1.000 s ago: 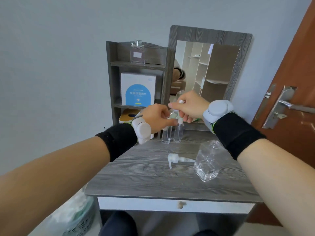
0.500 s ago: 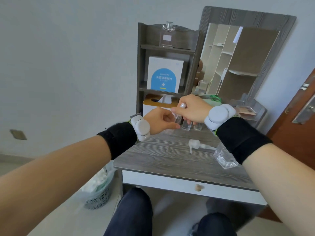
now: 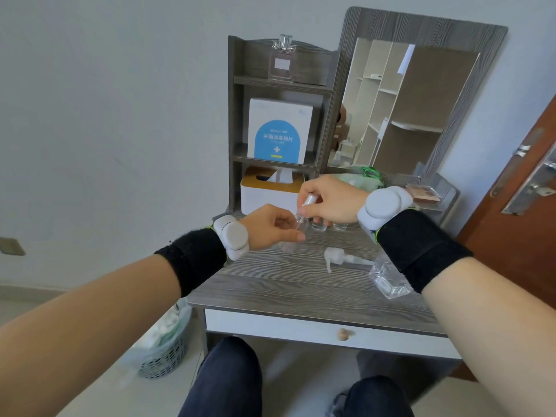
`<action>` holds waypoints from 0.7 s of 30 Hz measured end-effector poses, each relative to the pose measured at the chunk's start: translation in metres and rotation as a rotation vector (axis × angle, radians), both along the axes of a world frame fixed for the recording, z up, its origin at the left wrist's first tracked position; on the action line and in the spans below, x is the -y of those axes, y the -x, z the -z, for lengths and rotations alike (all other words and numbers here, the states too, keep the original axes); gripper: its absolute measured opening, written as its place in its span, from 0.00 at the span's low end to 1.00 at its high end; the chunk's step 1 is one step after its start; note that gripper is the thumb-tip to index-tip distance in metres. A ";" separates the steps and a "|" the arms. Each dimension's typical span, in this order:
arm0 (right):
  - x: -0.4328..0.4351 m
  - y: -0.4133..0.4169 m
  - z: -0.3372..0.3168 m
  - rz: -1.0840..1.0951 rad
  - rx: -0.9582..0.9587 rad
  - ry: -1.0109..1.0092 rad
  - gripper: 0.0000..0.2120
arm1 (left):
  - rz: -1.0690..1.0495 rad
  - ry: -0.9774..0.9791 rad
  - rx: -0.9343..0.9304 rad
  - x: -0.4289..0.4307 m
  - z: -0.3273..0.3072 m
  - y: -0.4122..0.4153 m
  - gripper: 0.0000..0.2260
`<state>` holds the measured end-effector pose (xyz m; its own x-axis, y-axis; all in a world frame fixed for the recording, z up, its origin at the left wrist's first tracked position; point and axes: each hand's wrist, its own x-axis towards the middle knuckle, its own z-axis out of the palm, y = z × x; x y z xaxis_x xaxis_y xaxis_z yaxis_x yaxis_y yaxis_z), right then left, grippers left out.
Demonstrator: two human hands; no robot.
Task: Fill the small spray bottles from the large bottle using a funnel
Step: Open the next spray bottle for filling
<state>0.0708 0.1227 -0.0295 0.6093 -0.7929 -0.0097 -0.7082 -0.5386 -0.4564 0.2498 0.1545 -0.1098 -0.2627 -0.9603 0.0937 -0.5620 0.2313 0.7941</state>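
Head view: fingers of left hand (image 3: 264,227) grip a small clear spray bottle (image 3: 301,223); right hand (image 3: 331,203) fingers pinch its white cap (image 3: 308,201) over the grey, wood-grained tabletop (image 3: 285,284).

The grey wood-grain table (image 3: 285,291) carries a white pump head (image 3: 337,256) lying on its side near the middle, a large clear bottle (image 3: 386,280) at the right edge, small clear bottles (image 3: 319,227) toward the back edge, and a tissue box (image 3: 267,196) before a shelf unit (image 3: 235,115) at the back-left corner.
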 end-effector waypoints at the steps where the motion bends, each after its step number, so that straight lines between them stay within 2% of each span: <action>1: 0.002 0.003 -0.001 -0.023 -0.012 -0.001 0.02 | 0.025 -0.031 -0.018 0.001 0.000 0.000 0.14; 7: 0.006 0.015 -0.015 -0.003 0.041 0.015 0.09 | 0.102 -0.231 -0.110 0.007 0.012 -0.007 0.13; 11: 0.013 0.022 -0.012 0.229 0.289 0.093 0.08 | -0.083 -0.181 -0.150 0.011 0.029 -0.018 0.12; 13: 0.019 0.021 0.004 0.348 0.353 0.145 0.09 | -0.136 -0.161 -0.167 0.012 0.034 -0.022 0.11; 15: 0.023 0.017 0.024 0.395 0.341 0.122 0.10 | -0.143 -0.135 -0.152 0.011 0.037 -0.022 0.12; 21: 0.023 0.003 0.088 0.356 0.091 0.104 0.04 | -0.133 -0.061 -0.036 0.008 0.043 -0.011 0.11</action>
<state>0.0681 0.0994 -0.1180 0.2901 -0.9490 0.1237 -0.8185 -0.3130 -0.4818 0.2604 0.1469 -0.1531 -0.1305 -0.9906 0.0410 -0.5556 0.1073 0.8245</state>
